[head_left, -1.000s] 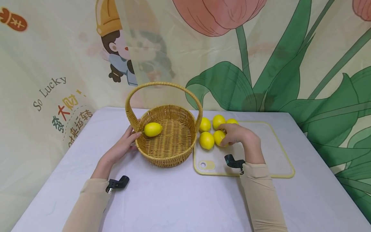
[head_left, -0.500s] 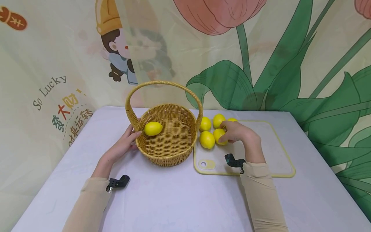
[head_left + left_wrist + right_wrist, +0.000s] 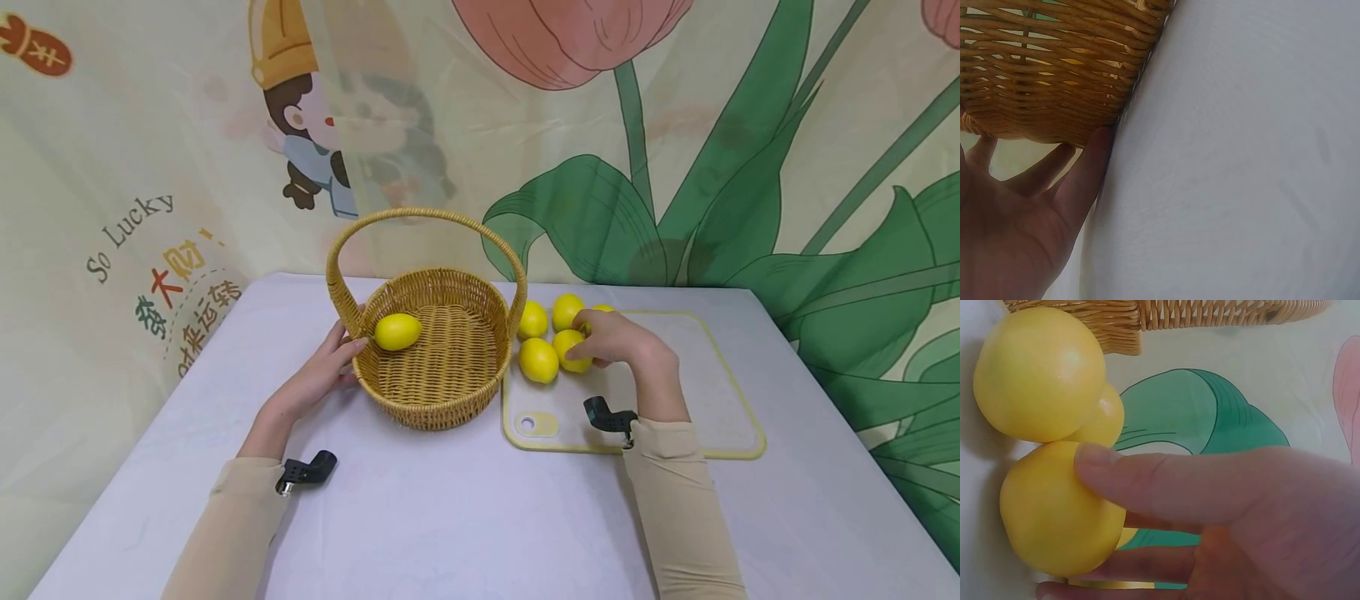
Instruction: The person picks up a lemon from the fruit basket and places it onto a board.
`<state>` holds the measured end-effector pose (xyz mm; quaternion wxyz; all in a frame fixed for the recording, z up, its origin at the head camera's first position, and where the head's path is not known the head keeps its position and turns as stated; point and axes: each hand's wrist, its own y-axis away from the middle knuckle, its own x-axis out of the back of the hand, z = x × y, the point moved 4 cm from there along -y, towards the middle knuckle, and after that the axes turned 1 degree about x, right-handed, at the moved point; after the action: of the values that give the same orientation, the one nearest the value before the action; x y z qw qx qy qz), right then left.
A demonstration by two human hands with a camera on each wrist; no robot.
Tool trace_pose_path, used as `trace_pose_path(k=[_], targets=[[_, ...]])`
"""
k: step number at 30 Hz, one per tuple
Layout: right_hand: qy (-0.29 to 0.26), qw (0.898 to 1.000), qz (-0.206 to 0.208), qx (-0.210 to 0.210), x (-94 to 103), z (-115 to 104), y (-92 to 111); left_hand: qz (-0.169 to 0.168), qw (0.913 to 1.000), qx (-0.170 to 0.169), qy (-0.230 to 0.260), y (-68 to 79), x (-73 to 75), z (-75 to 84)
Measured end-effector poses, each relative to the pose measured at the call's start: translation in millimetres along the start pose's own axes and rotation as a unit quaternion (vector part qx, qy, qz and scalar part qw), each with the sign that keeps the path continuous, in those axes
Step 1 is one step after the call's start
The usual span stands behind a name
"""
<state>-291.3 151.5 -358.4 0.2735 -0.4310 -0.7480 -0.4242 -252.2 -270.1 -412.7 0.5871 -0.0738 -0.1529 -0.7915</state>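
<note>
A wicker basket point(image 3: 431, 400) with a hoop handle stands on the table, one lemon point(image 3: 397, 331) lying inside at its left wall. My left hand point(image 3: 318, 375) rests with straight fingers against the basket's left side; the left wrist view shows the fingers point(image 3: 1088, 169) touching the weave point(image 3: 1054, 75). Several lemons sit on a cutting board point(image 3: 705, 392) right of the basket. My right hand point(image 3: 611, 340) grips one lemon point(image 3: 567, 349) among them, thumb point(image 3: 1147, 481) and fingers curled round that lemon point(image 3: 1054, 512).
A loose lemon point(image 3: 537, 360) lies on the board's left end nearest the basket, with two more point(image 3: 532, 319) behind it. A printed cloth backdrop point(image 3: 675, 167) hangs behind the white table point(image 3: 465, 517).
My right hand has closed round the lemon and shifted slightly; the neighbouring lemons have barely moved. The left hand and basket stay put.
</note>
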Motion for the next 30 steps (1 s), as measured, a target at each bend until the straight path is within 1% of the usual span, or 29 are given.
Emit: trace_pose_path(k=[7, 12, 17, 24, 30], targets=[[-0.025, 1.0, -0.012, -0.011, 0.7, 5.3, 3.0, -0.004, 1.0, -0.005, 0.005, -0.3, -0.6, 0.7], [-0.024, 1.0, -0.01, -0.006, 2.8, 6.3, 3.3, -0.004, 0.9999, -0.009, 0.003, 0.5, -0.4, 0.4], [-0.016, 1.0, -0.003, 0.007, 7.4, 4.4, 4.9, -0.001, 1.0, -0.009, -0.002, 1.5, -0.3, 1.0], [-0.014, 0.999, 0.013, 0.041, 14.8, -0.5, 10.3, 0.001, 1.0, -0.004, -0.005, 1.7, -0.6, 1.2], [0.017, 0.996, 0.042, 0.073, 20.1, -7.4, 17.5, -0.001, 1.0, 0.0, -0.003, 0.8, -0.8, 0.3]])
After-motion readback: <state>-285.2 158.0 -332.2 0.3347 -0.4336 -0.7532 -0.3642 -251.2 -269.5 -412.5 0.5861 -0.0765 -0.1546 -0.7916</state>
